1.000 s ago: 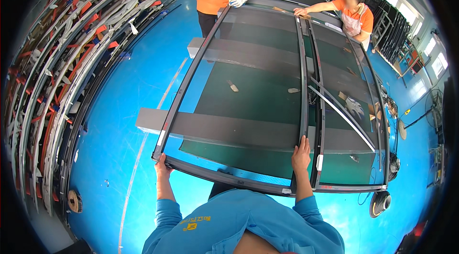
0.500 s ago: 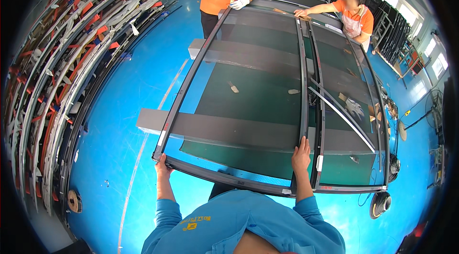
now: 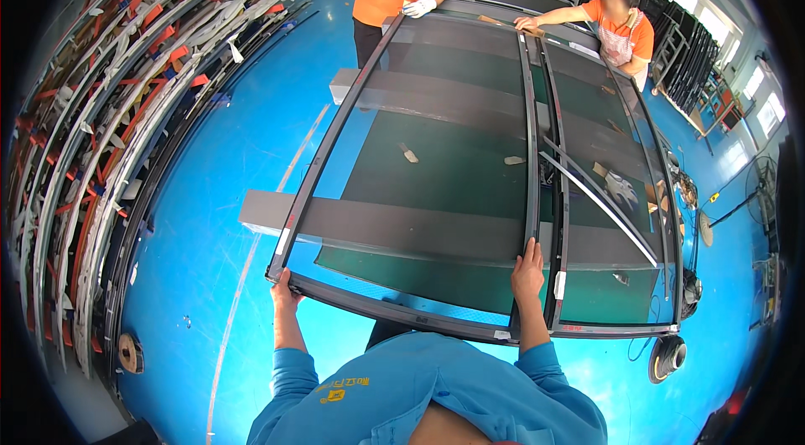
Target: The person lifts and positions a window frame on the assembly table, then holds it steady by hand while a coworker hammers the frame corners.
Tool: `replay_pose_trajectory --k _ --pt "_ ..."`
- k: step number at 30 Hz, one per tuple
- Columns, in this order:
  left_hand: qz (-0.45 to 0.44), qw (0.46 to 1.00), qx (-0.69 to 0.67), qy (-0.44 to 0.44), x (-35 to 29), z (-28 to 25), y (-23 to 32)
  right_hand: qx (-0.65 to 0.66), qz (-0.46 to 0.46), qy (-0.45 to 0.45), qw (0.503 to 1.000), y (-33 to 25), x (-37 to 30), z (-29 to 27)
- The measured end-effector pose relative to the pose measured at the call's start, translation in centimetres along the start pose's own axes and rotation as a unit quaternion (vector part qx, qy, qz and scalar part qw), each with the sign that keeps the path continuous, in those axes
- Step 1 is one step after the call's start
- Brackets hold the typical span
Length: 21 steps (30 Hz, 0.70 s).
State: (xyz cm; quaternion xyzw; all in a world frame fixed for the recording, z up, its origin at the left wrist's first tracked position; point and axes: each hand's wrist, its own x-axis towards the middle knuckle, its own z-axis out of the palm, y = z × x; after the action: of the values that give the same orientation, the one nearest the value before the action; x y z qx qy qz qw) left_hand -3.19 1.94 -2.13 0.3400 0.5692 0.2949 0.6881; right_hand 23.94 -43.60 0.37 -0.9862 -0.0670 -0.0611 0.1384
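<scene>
A large dark metal frame (image 3: 394, 311) lies flat across grey support beams in front of me. My left hand (image 3: 287, 294) grips its near left corner, with the fingers partly hidden by the edge. Farther right, my right hand (image 3: 527, 279) is closed on the upright middle bar (image 3: 532, 143), a little in from the near edge. Beside that bar runs a second dark bar (image 3: 557, 210). A pale thin strip (image 3: 599, 209) slants over the right part of the frame, near a grey-white glove (image 3: 621, 190).
Two people in orange, one with white gloves (image 3: 419, 7), stand at the frame's far side. Grey beams (image 3: 260, 209) jut out to the left above the blue floor (image 3: 184, 261). Long profiles fill a rack (image 3: 109, 110) at left. A coil (image 3: 668, 357) lies at the near right.
</scene>
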Motion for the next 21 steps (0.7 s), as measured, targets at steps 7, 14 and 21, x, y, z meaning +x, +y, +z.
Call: replay_pose_trajectory --k 7,14,21 --pt "0.005 1.0 -0.001 -0.008 -0.01 0.04 0.03 -0.013 -0.002 0.002 1.0 -0.16 0.06 -0.26" --pt "0.008 1.0 -0.014 0.002 0.38 -0.13 -0.3 -0.019 0.001 -0.008 1.0 0.04 0.15 0.12" --pt "0.003 1.0 -0.011 -0.004 0.07 -0.08 -0.03 -0.021 0.0 0.003 1.0 0.01 0.07 0.28"
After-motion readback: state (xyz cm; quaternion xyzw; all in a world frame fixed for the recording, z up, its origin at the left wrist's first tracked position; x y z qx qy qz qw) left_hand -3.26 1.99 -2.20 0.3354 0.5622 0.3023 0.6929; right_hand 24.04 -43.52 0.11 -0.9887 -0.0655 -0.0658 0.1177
